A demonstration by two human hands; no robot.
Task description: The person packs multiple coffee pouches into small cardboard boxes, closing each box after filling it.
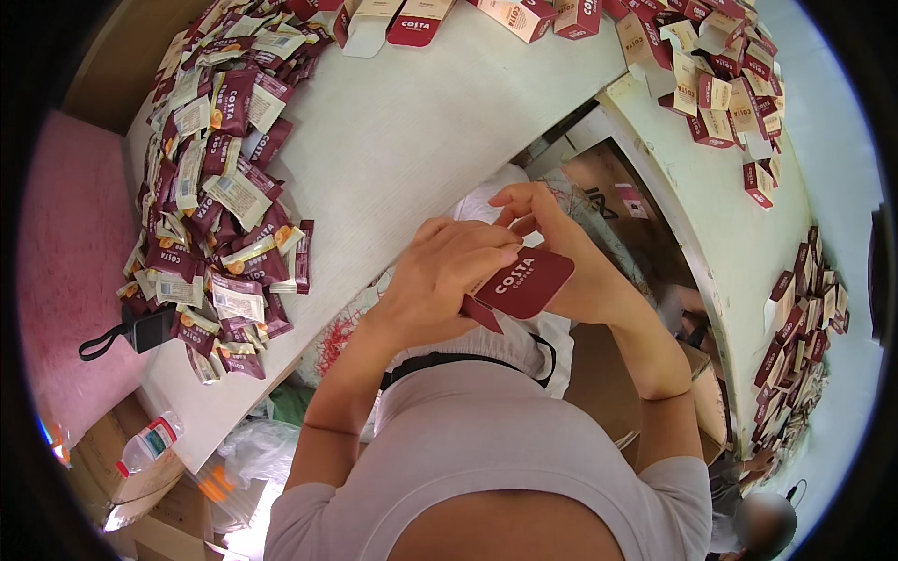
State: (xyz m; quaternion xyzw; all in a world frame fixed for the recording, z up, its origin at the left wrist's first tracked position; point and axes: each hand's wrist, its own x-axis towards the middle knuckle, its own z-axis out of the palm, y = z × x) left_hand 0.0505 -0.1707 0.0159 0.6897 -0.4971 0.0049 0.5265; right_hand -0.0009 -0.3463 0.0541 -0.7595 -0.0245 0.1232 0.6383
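Note:
A small dark red and beige Costa Coffee carton [530, 280] with its end flap standing out is in my left hand [449, 273], just above my lap. My right hand [544, 231] is beside the carton's far side, its fingers bent and partly hidden behind it; whether they grip it cannot be told. To the left, a large heap of small Costa sachets [231, 98] covers that side of the white table [421, 126]. Open cartons [421, 21] lie at the table's far edge.
More cartons [715, 98] are piled on a second table [779, 203] at right, with another heap [793, 350] further down. A black device with a strap [151, 331] lies by the sachets. A plastic bottle [151, 442] is at the lower left. Another person [765, 522] is at lower right.

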